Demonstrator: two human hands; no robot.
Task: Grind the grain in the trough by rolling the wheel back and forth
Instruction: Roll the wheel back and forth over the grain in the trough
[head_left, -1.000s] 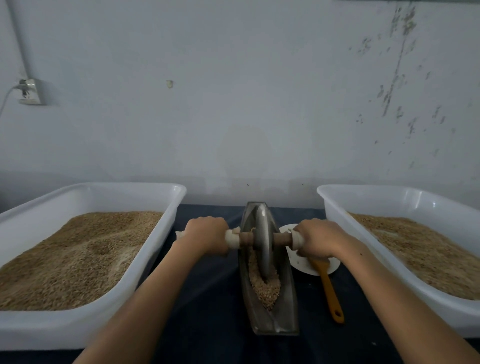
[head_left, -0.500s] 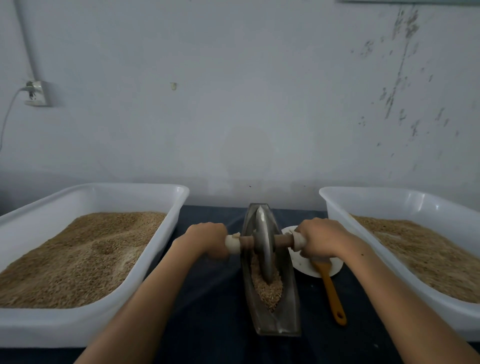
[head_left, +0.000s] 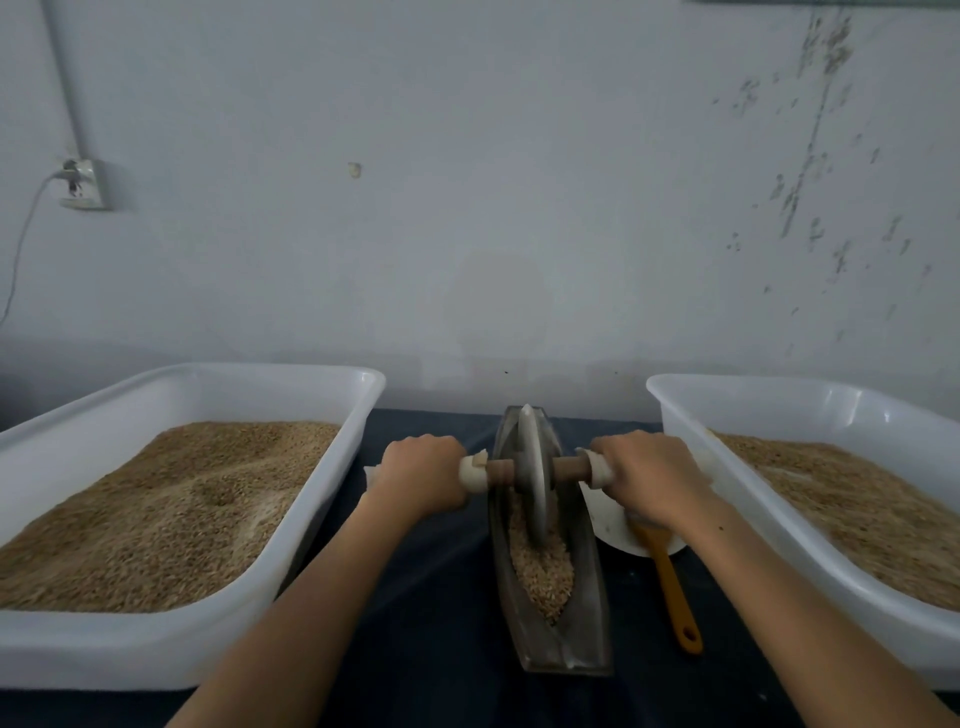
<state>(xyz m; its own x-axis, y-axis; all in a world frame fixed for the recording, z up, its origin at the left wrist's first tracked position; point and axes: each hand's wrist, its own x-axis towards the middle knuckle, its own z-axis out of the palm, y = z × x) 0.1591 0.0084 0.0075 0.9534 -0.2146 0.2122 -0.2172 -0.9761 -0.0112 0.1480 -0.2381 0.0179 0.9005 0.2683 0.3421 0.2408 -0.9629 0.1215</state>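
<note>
Both hands, left hand (head_left: 423, 475) and right hand (head_left: 649, 475), have fingers curled tight round the axle (head_left: 569, 467); the wheel (head_left: 532, 478) between them sits in grain (head_left: 543, 566).

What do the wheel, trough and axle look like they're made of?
Wheel: likely metal; dull grey with a thin edge. Trough: also seems metal; dark grey, faintly shiny walls. Axle: looks like wood; brown, matt, with pale wrapping at both ends, where the left hand and right hand grip.

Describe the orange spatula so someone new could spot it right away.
Start at the metal trough between the two white tubs of grain. Just right of it, a white plate lies on the dark cloth. The orange spatula rests on that plate, handle toward you, the only brightly coloured thing here.
</note>
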